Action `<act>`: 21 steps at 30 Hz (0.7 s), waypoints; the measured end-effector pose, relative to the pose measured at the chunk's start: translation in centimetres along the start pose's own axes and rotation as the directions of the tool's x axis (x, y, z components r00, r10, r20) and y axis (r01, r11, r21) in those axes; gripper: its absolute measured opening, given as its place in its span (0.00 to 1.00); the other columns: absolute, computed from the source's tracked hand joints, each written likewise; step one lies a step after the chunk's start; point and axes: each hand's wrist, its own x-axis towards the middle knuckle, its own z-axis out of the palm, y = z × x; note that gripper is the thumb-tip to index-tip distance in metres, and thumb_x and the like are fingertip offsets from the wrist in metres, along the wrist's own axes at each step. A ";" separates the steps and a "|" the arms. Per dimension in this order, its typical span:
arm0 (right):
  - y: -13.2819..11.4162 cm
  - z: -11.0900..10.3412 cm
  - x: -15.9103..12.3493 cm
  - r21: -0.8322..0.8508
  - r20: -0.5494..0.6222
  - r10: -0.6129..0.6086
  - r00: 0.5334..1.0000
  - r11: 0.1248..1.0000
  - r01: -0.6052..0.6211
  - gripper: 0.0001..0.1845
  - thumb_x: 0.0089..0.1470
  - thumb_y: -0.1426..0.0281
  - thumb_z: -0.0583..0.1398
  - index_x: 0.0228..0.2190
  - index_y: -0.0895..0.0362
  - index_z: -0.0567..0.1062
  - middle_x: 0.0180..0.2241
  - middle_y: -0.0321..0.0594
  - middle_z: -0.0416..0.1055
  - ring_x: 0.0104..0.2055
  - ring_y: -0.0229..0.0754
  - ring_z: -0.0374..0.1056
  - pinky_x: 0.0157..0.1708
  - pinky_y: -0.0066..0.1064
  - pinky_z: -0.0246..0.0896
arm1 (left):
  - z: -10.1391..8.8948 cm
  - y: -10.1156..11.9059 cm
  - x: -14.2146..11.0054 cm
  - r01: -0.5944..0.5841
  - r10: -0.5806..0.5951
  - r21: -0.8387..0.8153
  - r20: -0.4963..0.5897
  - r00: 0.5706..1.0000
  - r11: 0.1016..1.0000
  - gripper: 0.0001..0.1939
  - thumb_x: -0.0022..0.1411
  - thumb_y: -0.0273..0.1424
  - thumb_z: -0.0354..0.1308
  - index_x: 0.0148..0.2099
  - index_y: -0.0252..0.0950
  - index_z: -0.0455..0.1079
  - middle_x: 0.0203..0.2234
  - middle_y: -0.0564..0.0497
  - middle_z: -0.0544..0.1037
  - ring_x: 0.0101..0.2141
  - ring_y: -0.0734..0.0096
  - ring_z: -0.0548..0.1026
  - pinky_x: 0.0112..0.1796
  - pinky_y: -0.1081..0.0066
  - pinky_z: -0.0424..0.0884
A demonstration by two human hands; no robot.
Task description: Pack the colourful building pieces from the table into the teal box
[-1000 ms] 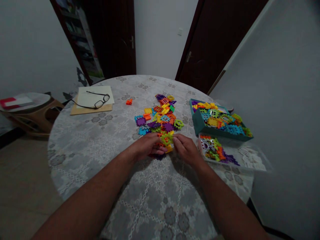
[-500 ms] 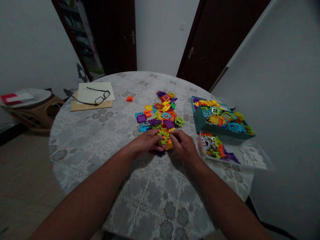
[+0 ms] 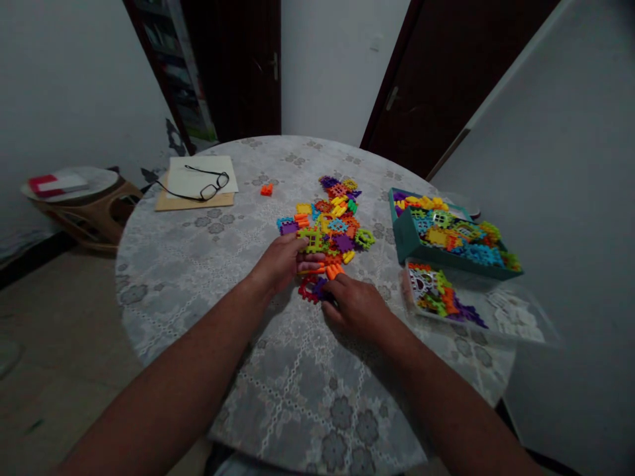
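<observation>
My left hand (image 3: pixel 285 260) pinches a yellow-green interlocking building block (image 3: pixel 311 240) with a window-like grid, thumb on its near side and fingers stretched out beneath. My right hand (image 3: pixel 358 305) is low over the table, its fingers curled at the edge of a purple building block (image 3: pixel 320 287). Beside that block lies a red ring-shaped piece (image 3: pixel 308 289). An orange block (image 3: pixel 334 271) is just beyond the right fingertips. A loose pile of plastic blocks spreads past both hands, with a purple square (image 3: pixel 344 243) and a green ring (image 3: pixel 365 238) on its right side.
On the right stand a teal box (image 3: pixel 461 260) full of blocks and a clear plastic tray (image 3: pixel 449 318) with more pieces. Glasses (image 3: pixel 208 192) lie on paper (image 3: pixel 198 173) at the left. A single orange block (image 3: pixel 266 190) sits apart on the patterned tablecloth (image 3: pixel 208 264).
My left hand has moved up and away with the yellow-green block. The right hand has let go of it and dropped to the purple block. The whole view has shifted slightly.
</observation>
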 end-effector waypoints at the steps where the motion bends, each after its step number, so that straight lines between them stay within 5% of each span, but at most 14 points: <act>1: 0.2 0.0 0.0 0.009 -0.026 -0.004 1.000 1.000 0.004 0.12 0.68 0.65 0.60 0.49 0.55 0.78 0.47 0.48 0.76 0.43 0.47 0.72 0.40 0.35 0.64 | 0.0 0.0 0.0 0.002 -0.002 -0.003 0.010 1.000 1.000 0.06 0.70 0.22 0.56 0.47 0.34 0.72 0.37 0.44 0.84 0.32 0.63 0.86 0.29 0.68 0.83; 5: 1.7 0.6 0.3 0.109 -0.230 -0.001 0.973 0.994 0.027 0.09 0.67 0.69 0.58 0.45 0.55 0.77 0.44 0.47 0.77 0.43 0.47 0.72 0.40 0.34 0.63 | -0.1 -0.4 0.0 0.038 -0.037 -0.005 0.053 0.998 0.999 0.08 0.69 0.22 0.58 0.50 0.32 0.73 0.40 0.40 0.86 0.32 0.63 0.86 0.31 0.68 0.84; 9: 2.9 0.9 0.5 0.259 -0.436 0.102 0.894 0.966 0.016 0.08 0.66 0.69 0.56 0.36 0.55 0.75 0.35 0.43 0.76 0.36 0.45 0.70 0.39 0.34 0.61 | -0.2 -1.0 0.2 0.086 -0.085 -0.007 0.093 0.992 0.996 0.08 0.71 0.24 0.58 0.50 0.32 0.74 0.39 0.39 0.86 0.32 0.64 0.87 0.31 0.70 0.84; 16: 3.1 0.3 0.2 0.428 -0.565 0.322 0.760 0.902 -0.064 0.12 0.70 0.62 0.56 0.41 0.53 0.77 0.31 0.38 0.78 0.32 0.44 0.73 0.35 0.32 0.62 | -0.1 -1.5 0.4 0.132 -0.130 -0.010 0.110 0.985 0.991 0.06 0.73 0.29 0.60 0.49 0.33 0.75 0.35 0.41 0.86 0.29 0.64 0.86 0.31 0.68 0.84; 21: 3.3 1.3 0.5 0.338 -0.682 0.210 0.701 0.940 0.048 0.12 0.72 0.62 0.57 0.44 0.54 0.79 0.35 0.40 0.81 0.32 0.43 0.76 0.36 0.32 0.67 | 0.2 -2.0 0.1 0.176 -0.175 0.010 0.166 0.970 0.984 0.11 0.76 0.36 0.59 0.50 0.33 0.77 0.38 0.38 0.87 0.31 0.63 0.87 0.33 0.68 0.85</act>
